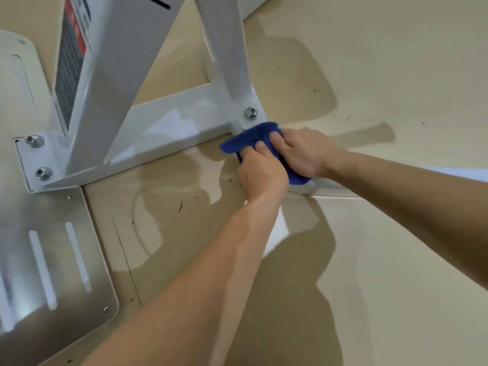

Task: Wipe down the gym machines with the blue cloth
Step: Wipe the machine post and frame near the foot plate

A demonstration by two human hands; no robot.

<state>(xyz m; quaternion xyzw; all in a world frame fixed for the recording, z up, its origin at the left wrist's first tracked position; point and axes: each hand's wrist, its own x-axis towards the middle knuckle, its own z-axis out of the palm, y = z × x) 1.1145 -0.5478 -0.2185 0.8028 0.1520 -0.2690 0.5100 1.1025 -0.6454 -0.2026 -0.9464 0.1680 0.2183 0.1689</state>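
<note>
The blue cloth (pixel 250 137) is bunched against the foot of a white gym machine frame (pixel 182 117), just below a bolt (pixel 250 113) on the base plate. My left hand (pixel 261 173) grips the cloth from the near side, thumb and fingers curled over it. My right hand (pixel 301 151) holds the cloth's right side, fingers curled onto it. Both hands touch each other over the cloth. The lower part of the cloth is hidden under my hands.
A slanted white upright with a warning label (pixel 71 64) rises at the left. A brushed metal footplate (pixel 55 262) lies at the lower left. The beige floor (pixel 383 75) carries small dark specks and shadows.
</note>
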